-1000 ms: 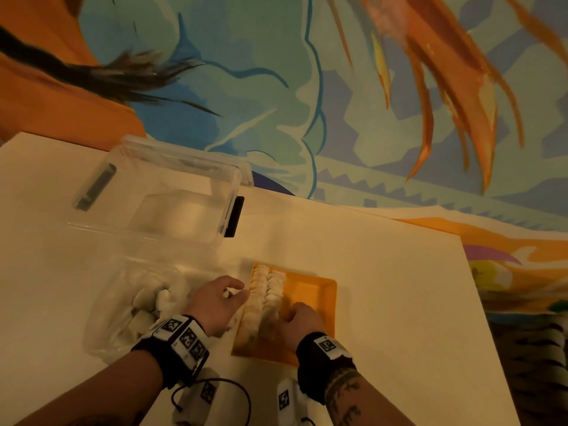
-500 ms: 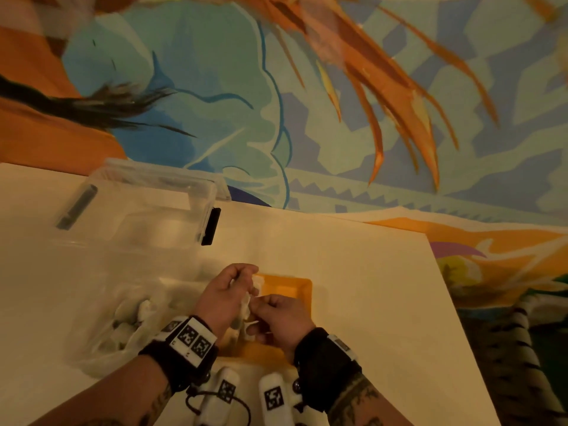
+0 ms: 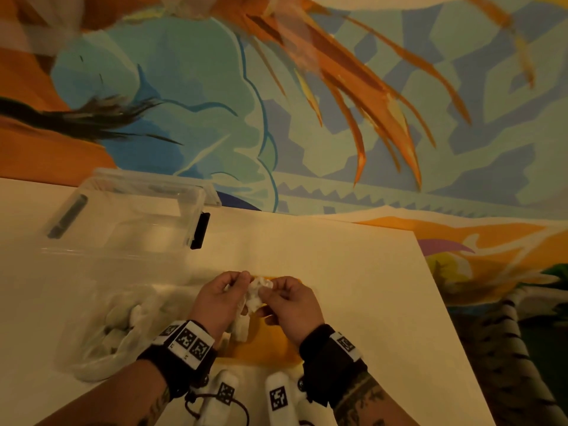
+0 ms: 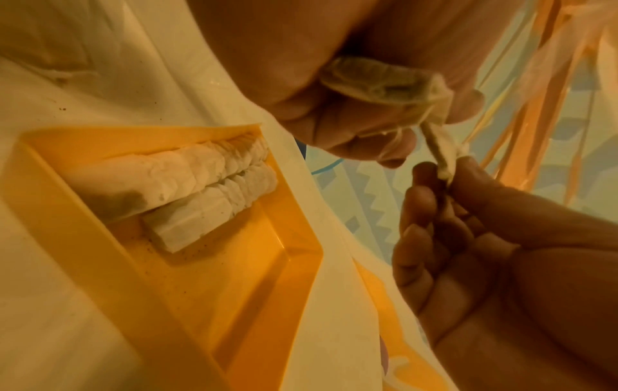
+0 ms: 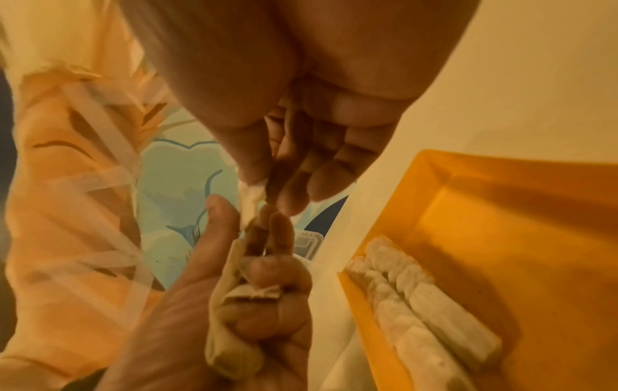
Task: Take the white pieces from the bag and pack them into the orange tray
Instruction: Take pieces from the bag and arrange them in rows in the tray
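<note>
Both hands are raised over the orange tray (image 3: 270,348). Left hand (image 3: 219,302) grips white pieces (image 3: 256,295); right hand (image 3: 290,305) pinches their top edge.

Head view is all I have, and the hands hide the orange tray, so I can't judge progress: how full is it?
Observer: The left wrist view shows two rows of packed pieces against one side of the orange tray; the rest of its floor is bare.
Operator: What is the left hand carrying?
Observer: The left hand grips loose pieces in its curled fingers; I cannot tell how many.
Operator: And the right?
Observer: The right hand pinches the protruding piece that sticks out of the left hand's grip, between thumb and fingertips.
</note>
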`<move>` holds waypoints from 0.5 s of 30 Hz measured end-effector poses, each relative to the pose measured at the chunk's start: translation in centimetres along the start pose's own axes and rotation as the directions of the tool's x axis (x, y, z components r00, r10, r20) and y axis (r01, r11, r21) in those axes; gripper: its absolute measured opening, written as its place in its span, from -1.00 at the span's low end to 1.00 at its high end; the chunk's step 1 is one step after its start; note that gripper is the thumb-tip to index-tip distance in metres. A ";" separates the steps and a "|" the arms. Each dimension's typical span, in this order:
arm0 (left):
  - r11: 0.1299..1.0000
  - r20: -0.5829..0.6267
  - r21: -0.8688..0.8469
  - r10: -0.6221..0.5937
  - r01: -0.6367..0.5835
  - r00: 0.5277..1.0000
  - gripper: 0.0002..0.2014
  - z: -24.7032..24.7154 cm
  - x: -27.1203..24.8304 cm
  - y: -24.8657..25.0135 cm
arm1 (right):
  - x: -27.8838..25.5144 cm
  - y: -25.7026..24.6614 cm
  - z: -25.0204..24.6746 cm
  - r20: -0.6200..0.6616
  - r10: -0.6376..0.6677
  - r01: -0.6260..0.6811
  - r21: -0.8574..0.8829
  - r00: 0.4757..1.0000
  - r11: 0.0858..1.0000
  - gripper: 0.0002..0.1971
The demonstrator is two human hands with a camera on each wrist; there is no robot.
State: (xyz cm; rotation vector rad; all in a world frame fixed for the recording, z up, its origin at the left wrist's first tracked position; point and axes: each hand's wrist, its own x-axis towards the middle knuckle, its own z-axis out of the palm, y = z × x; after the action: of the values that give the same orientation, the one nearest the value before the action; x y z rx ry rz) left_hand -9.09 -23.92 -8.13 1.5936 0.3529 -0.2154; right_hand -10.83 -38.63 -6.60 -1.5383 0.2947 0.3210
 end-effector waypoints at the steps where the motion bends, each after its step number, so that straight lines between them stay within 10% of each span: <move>1: 1.000 0.026 -0.002 -0.017 0.017 1.000 -0.77 -0.1 0.0 -0.1 | 0.0 -0.1 -0.2 -0.027 -0.020 0.019 -0.011 0.999 1.000 -0.85; 15: 0.989 0.135 0.138 0.030 -0.049 0.990 -0.90 -0.3 0.0 0.4 | 0.2 0.8 -1.1 -0.111 0.077 -0.058 0.158 0.991 0.986 -0.78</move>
State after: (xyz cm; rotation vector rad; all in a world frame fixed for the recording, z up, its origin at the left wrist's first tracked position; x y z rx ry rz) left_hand -9.01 -23.62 -7.73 1.7142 0.2061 -0.3204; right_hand -10.92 -39.73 -7.48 -1.3981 0.4544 0.2556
